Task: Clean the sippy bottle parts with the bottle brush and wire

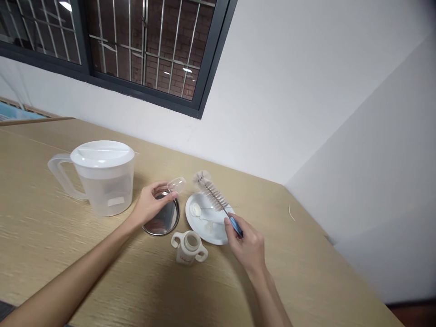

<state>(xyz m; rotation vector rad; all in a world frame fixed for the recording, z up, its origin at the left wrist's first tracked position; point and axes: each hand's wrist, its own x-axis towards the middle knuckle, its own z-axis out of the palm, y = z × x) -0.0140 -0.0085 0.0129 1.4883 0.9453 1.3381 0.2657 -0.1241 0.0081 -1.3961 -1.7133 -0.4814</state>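
My left hand [155, 200] pinches a small clear plastic cap [177, 185] between thumb and fingers, above a round shiny metal tray [161, 222]. In my right hand [248, 243] is a bottle brush [213, 193], its white bristles pointing up and left, apart from the cap. Under the brush lies a white plate [218, 240] with a small round white piece [195, 209] and other small pale items too faint to name. A two-handled baby bottle [186, 254] stands upright without a lid in front of the plate, its mouth facing up.
A translucent lidded pitcher [105, 186] stands at the left, beside my left hand. Behind the wooden table [143, 281] are a white wall [259, 104] and a barred window [143, 45]. A thin pale strand [291, 213] lies at the right.
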